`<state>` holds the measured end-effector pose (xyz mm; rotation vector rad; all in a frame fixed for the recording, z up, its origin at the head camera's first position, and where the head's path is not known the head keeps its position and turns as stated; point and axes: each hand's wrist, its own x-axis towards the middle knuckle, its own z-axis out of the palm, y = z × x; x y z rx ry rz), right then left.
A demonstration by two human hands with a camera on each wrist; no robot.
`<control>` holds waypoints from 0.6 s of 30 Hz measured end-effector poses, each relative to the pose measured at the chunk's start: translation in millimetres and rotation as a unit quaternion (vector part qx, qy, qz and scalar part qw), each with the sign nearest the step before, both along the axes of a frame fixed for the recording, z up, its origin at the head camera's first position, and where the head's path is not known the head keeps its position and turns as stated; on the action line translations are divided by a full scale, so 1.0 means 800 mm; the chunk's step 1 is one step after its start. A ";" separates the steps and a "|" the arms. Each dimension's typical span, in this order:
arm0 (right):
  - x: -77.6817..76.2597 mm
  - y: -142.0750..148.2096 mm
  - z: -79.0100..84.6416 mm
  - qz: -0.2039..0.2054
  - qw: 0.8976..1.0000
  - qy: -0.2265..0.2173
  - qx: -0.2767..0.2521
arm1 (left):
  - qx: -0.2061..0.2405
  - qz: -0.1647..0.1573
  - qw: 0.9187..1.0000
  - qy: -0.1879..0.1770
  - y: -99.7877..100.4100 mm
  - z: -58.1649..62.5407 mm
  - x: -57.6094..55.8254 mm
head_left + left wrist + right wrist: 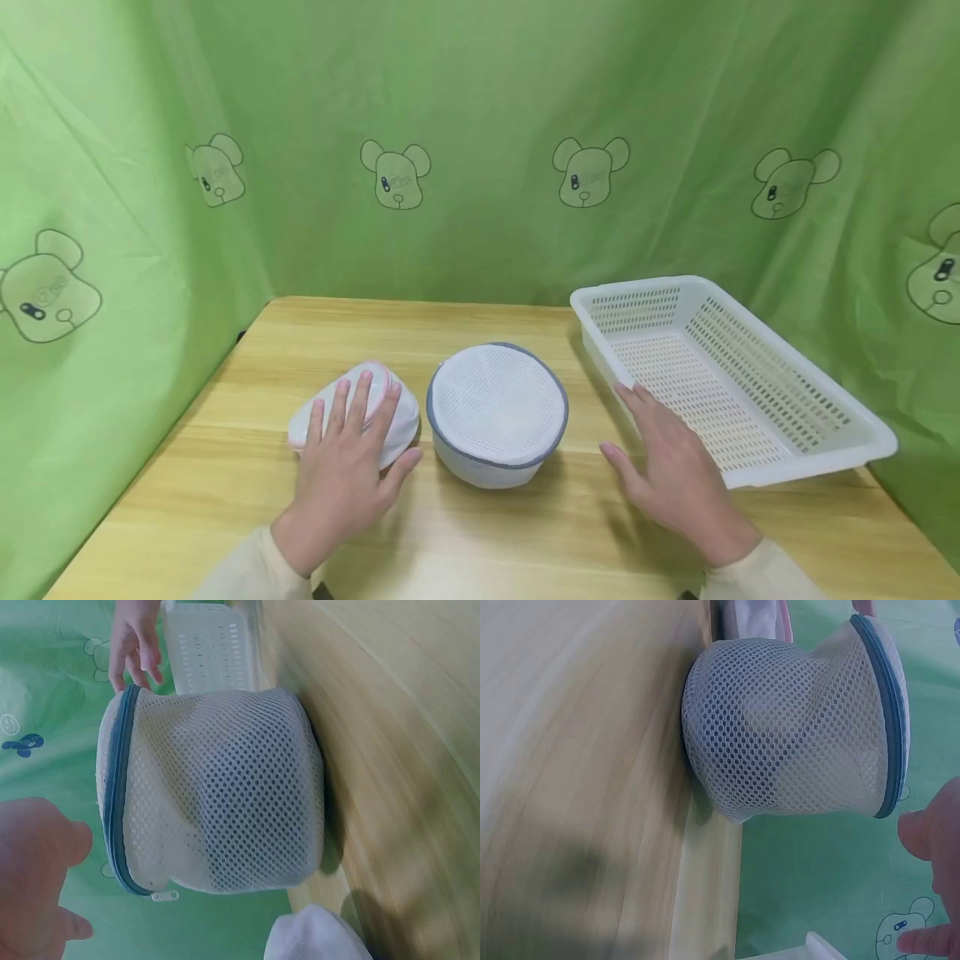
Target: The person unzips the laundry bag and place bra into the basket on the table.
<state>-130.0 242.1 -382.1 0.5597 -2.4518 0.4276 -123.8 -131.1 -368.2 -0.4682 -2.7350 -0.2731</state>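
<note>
A round white mesh laundry bag (498,404) with a blue-grey zipper rim stands upright on the table between my hands. Its mesh side (240,787) fills the left wrist view, where a small zipper pull (165,895) hangs from the rim. To its left lies a smaller white bag with pink trim (401,417), slumped on its side. My left hand (341,479) is spread over that smaller bag, fingers straight, and overlaps it in the head view. My right hand (675,475), fingers extended and thumb apart, hovers by the near left side of a white plastic basket (787,350), holding nothing.
The slotted basket sits at the table's right side, angled, its near end close to the right edge. Wood-grain tabletop (465,550) runs in front of the bags. Green curtains (487,242) with bear-head prints enclose the back and both sides.
</note>
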 end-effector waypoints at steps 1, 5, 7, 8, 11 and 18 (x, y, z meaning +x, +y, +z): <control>-0.001 -0.001 0.000 0.006 1.000 0.000 -0.003 | 0.005 -0.004 1.000 -0.002 0.002 0.000 -0.001; -0.008 -0.005 0.001 0.032 0.999 0.018 -0.015 | 0.058 -0.038 0.998 0.001 0.008 0.003 -0.006; -0.011 -0.008 0.002 0.038 0.999 0.017 -0.018 | 0.100 -0.052 0.994 -0.010 0.010 0.005 -0.012; -0.013 -0.010 0.003 0.039 0.999 0.014 -0.019 | 0.127 -0.060 0.990 -0.021 0.012 0.006 -0.016; -0.017 -0.015 0.008 0.028 0.999 -0.021 -0.019 | 0.204 -0.064 0.975 -0.067 0.016 0.008 -0.029; -0.032 -0.027 0.021 0.016 0.991 -0.114 -0.063 | 0.348 -0.044 0.920 -0.174 0.022 0.012 -0.053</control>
